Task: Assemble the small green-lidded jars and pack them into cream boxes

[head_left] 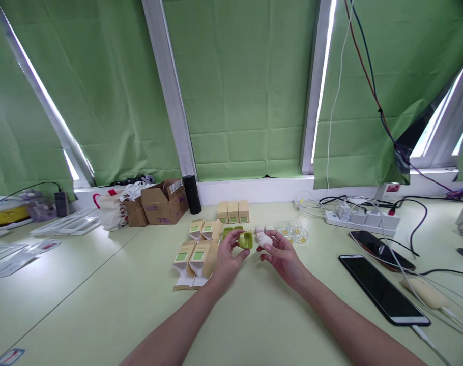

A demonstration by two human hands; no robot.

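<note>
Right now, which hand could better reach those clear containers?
Probably the right hand: it's nearer the clear containers, though holding a white piece. The left hand, holding a green case, is farther.

"What is seen at the back?"

"Green fabric blinds [250, 91] are hung there, divided by grey metal posts [168, 81]."

"And below, on the left?"

"An open brown cardboard carton [166, 207] is flanked on its right by an upright black cylinder [192, 194]; farther left, a white cloth bag with red handles [111, 212] is placed."

"What is found on the right?"

"A long white power strip [359, 226] is fitted with plugs [357, 216]. Nearer, a black-screened smartphone [384, 290] is laid, joined to a white cable [424, 337]."

"And the far left edge?"

"A yellow item [4, 217] is kept there, but its kind cannot be made out."
</note>
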